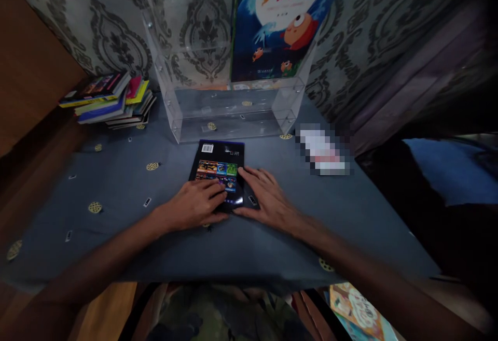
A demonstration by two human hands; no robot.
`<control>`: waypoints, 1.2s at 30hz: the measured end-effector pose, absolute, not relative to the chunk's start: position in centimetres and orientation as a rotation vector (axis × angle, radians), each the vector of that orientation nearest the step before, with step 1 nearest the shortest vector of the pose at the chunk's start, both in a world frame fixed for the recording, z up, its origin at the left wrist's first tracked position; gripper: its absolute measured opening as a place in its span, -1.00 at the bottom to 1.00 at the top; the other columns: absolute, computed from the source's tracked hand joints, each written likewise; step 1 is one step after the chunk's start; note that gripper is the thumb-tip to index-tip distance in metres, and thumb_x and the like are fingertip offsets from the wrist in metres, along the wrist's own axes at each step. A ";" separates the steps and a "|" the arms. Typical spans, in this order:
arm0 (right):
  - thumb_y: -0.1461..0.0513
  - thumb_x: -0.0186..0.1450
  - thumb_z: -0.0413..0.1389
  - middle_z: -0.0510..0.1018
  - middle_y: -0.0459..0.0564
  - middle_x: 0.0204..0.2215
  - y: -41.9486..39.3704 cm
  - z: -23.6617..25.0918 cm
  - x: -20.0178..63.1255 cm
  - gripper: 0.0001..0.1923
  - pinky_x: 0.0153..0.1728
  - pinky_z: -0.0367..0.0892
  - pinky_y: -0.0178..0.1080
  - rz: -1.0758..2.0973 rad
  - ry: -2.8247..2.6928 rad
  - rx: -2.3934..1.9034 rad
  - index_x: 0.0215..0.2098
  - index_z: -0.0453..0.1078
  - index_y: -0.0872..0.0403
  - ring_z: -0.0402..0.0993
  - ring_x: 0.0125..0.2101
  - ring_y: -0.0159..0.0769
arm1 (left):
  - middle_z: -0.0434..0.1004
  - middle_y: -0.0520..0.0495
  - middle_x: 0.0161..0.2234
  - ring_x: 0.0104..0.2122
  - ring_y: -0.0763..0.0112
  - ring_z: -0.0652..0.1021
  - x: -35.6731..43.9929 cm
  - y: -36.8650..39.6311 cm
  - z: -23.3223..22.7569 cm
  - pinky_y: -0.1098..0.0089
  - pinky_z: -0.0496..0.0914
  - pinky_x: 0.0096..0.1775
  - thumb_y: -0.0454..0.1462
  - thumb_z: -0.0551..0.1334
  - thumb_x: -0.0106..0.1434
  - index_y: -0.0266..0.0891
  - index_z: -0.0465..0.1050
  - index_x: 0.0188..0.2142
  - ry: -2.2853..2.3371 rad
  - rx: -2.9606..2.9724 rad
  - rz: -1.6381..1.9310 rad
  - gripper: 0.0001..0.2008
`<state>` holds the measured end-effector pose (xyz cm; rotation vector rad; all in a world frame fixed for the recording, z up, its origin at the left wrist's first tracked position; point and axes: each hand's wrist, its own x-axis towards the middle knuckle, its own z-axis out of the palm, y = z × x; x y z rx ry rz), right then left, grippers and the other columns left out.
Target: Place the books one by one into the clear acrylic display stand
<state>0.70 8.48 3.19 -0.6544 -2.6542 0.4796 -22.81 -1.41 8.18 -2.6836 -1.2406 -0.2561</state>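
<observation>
A black book (218, 153) lies on the cloth-covered table in front of me, its back cover up, with a barcode at the upper left and a grid of small coloured pictures. My left hand (200, 202) rests across the lower left of the cover, fingers stretched out and lying flat. At the right edge of the same book is my right hand (268, 198), fingers apart, one fingertip touching the side and the thumb near the bottom corner. Part of the picture grid is hidden under my left fingers.
Behind the book stands a clear acrylic rack (229, 118) holding a large blue picture book (264, 51). A stack of books (112, 100) sits at the back left. To the right lies a blurred-out object (322, 149). Another book (360, 312) is below the table's front edge.
</observation>
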 end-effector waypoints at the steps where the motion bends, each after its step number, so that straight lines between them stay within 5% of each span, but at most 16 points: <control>1: -0.17 0.29 0.14 0.30 0.25 0.32 8.4 3.1 0.7 0.03 0.28 0.09 0.30 0.468 -2.660 -0.646 0.49 -0.23 0.05 0.15 0.33 0.15 | 0.60 -0.26 -0.04 -0.04 0.11 0.60 -22.8 -1.4 8.2 0.18 0.54 -0.11 -0.06 0.12 0.45 -0.35 0.49 -0.04 -1.241 -2.682 -0.263 -0.61; 10: -0.13 0.29 0.18 0.26 0.28 0.33 8.4 3.1 0.7 0.12 0.28 0.12 0.28 0.459 -2.634 -0.590 0.49 -0.45 0.04 0.17 0.33 0.10 | 0.52 -0.20 0.08 0.04 0.21 0.54 -22.3 1.6 8.6 0.17 0.43 0.08 -0.25 0.05 0.47 -0.28 0.44 0.08 -1.403 -2.768 -0.219 -0.69; 18: -0.10 0.30 0.19 0.20 0.30 0.36 8.4 3.5 0.8 0.11 0.31 0.06 0.30 0.535 -2.656 -0.608 0.49 -0.43 0.03 0.16 0.34 0.11 | 0.16 -0.28 0.37 0.38 -0.07 0.15 -24.2 6.0 6.4 -0.10 0.14 0.30 -0.02 0.09 0.45 -0.23 0.21 0.32 -1.925 -2.488 -0.175 -0.45; 25: -0.07 0.24 0.27 0.26 0.23 0.34 9.9 3.8 1.4 0.23 0.31 0.05 0.32 0.710 -2.670 -0.571 0.48 -0.54 -0.05 0.14 0.35 0.08 | 0.22 -0.36 0.33 0.34 -0.14 0.23 -22.8 4.5 4.9 -0.14 0.18 0.26 -0.03 0.07 0.46 -0.29 0.24 0.31 -1.956 -2.300 -0.218 -0.44; 31: -0.09 0.17 0.33 0.27 0.16 0.35 12.0 3.5 1.9 0.22 0.33 0.07 0.25 0.782 -2.714 -0.468 0.49 -0.39 -0.08 0.13 0.35 0.05 | 0.32 -0.38 0.28 0.28 -0.13 0.33 -22.1 3.6 5.9 -0.09 0.28 0.20 -0.05 0.08 0.46 -0.33 0.29 0.26 -1.997 -2.189 -0.191 -0.47; 36: -0.10 0.22 0.28 0.23 0.15 0.37 12.7 3.6 2.3 0.00 0.29 0.14 0.24 0.770 -2.726 -0.450 0.47 -0.08 -0.08 0.13 0.35 0.06 | 0.47 -0.32 0.17 0.15 0.08 0.48 -24.7 3.6 7.0 0.12 0.46 0.07 -0.20 0.08 0.46 -0.36 0.41 0.09 -2.040 -2.183 -0.250 -0.66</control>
